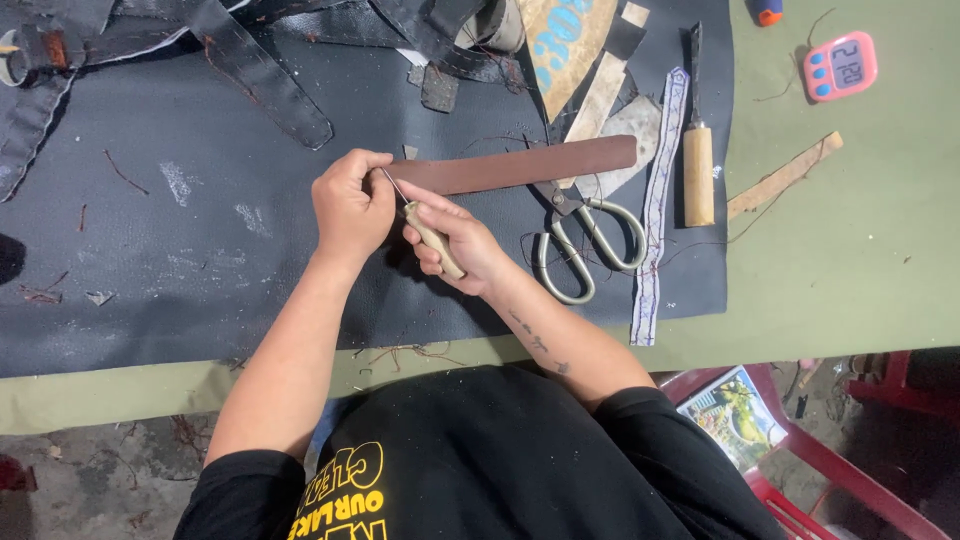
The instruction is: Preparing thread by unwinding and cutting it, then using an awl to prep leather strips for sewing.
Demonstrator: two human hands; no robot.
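A long brown leather strap lies across the dark leather sheet on the table. My left hand pinches the strap's left end. My right hand grips an awl with a pale wooden handle. Its thin metal tip points up and left to the strap end, right beside my left fingers.
Scissors lie just right of my right hand. A wooden-handled knife, a patterned ribbon and pale leather scraps lie further right. Dark straps fill the back. A pink timer sits at the far right; red chairs stand below.
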